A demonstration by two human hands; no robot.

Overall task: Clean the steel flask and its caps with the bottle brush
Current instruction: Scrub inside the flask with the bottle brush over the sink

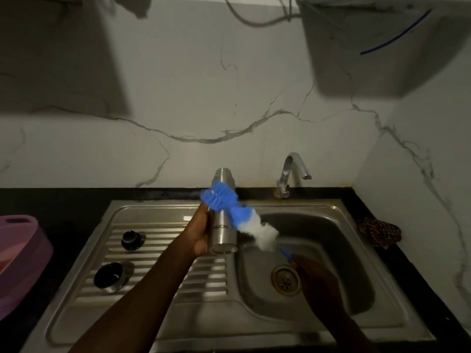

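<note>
My left hand (200, 231) grips the steel flask (223, 233) around its lower body and holds it nearly upright above the sink's left edge. The bottle brush (239, 217), with blue and white bristles, lies slantwise across the flask's outside. My right hand (316, 278) holds the brush's blue handle low over the basin. Two caps rest on the ribbed drainboard: a small black cap (131, 240) and a larger steel-rimmed cap (109, 277) nearer to me.
The steel sink (254, 324) has a basin with a drain (286, 280) on the right and a tap (290, 174) behind it. A pink tub (20, 261) sits at the left on the black counter. A patterned cloth (378, 231) lies right of the sink.
</note>
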